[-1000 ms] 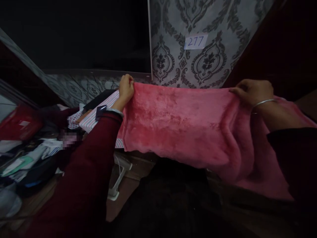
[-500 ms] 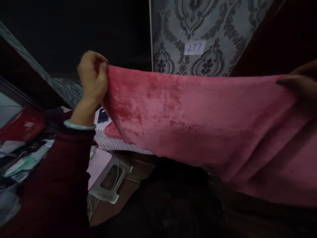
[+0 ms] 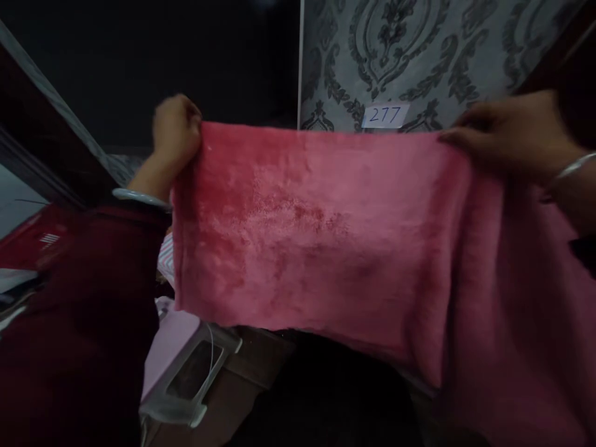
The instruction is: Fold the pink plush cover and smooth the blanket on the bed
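Under dim room light, a red object (image 3: pixel 30 241) is cut off at the left edge, a striped patch (image 3: pixel 166 259) is mostly hidden, the left hand (image 3: pixel 176 129) at upper left pinches a pink cloth (image 3: pixel 302 242) spread across the centre, and the right hand (image 3: pixel 516 133) at upper right grips its top edge, some fingers unseen.

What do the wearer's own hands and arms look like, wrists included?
Both hands are ungloved. Left hand: a pale, smooth bangle at the wrist, above a dark maroon sleeve. Right hand: a thin silvery bracelet; only a bit of near-black sleeve shows at the frame edge, its true colour lost in shadow.
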A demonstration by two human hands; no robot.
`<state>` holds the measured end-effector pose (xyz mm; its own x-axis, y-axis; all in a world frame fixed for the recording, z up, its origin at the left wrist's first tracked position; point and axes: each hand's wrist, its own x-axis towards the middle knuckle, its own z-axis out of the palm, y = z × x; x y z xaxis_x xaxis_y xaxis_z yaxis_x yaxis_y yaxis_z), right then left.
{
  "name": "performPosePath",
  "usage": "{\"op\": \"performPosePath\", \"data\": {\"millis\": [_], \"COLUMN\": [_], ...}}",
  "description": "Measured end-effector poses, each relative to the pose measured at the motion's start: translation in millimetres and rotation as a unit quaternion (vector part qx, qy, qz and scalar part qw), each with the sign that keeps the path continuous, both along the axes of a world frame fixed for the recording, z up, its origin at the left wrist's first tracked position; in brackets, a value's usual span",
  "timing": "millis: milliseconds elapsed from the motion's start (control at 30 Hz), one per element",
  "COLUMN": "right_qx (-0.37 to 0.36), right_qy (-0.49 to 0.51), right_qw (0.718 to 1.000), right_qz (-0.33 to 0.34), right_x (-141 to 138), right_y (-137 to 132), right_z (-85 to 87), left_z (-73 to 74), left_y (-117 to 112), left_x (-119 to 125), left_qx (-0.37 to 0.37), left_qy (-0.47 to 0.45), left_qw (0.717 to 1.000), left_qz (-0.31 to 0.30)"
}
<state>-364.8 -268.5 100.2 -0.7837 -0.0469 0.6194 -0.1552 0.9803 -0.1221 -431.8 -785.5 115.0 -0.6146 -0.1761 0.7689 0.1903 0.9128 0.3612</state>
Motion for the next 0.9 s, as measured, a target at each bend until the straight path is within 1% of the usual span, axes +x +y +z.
{"op": "performPosePath", "data": {"millis": [67, 133, 200, 267, 300, 367, 433, 533, 633, 700, 767, 800, 900], "right_qx": [0.008, 0.012, 0.01, 0.003, -0.002, -0.012, -0.019, -0.028, -0.034, -0.032, -0.035, -0.04, -0.051], "right_qy": [-0.051, -0.108, -0.145, -0.175, -0.189, -0.208, -0.209, -0.209, -0.234, -0.25, -0.258, -0.258, -0.255], "right_qw": [0.999, 0.994, 0.989, 0.984, 0.981, 0.977, 0.977, 0.976, 0.97, 0.965, 0.964, 0.963, 0.964], "right_qz": [0.003, 0.008, 0.01, 0.023, 0.03, 0.037, 0.039, 0.054, 0.066, 0.067, 0.062, 0.061, 0.054], "right_x": [-44, -86, -120, -146, -156, -173, -189, -210, -224, -228, -230, -230, -225], "right_y": [-13, -20, -21, -20, -18, -12, -6, 4, 8, 9, 10, 11, 17], "right_z": [-26.2, -59.6, -93.5, -123.2, -136.1, -159.1, -180.7, -214.0, -246.6, -264.3, -276.3, -280.0, -283.4], "left_z": [-30.6, -68.4, -107.0, -140.8, -154.9, -177.5, -194.7, -216.9, -238.2, -249.7, -256.1, -257.0, -251.9], "left_y": [-1, -2, -2, 0, 1, 4, 9, 16, 21, 22, 20, 17, 6], "left_x": [-36, -68, -96, -120, -131, -149, -165, -185, -199, -205, -208, -208, -201], "left_qx": [-0.002, -0.003, 0.006, 0.024, 0.032, 0.033, 0.017, -0.003, 0.003, 0.012, 0.022, 0.027, 0.046], "left_qy": [-0.061, -0.104, -0.135, -0.164, -0.178, -0.202, -0.226, -0.254, -0.299, -0.337, -0.358, -0.36, -0.358], "left_qw": [0.998, 0.994, 0.991, 0.986, 0.983, 0.979, 0.974, 0.967, 0.953, 0.94, 0.932, 0.931, 0.931], "left_qz": [0.017, 0.023, 0.024, 0.023, 0.021, 0.019, 0.022, 0.035, 0.048, 0.054, 0.055, 0.056, 0.056]}}
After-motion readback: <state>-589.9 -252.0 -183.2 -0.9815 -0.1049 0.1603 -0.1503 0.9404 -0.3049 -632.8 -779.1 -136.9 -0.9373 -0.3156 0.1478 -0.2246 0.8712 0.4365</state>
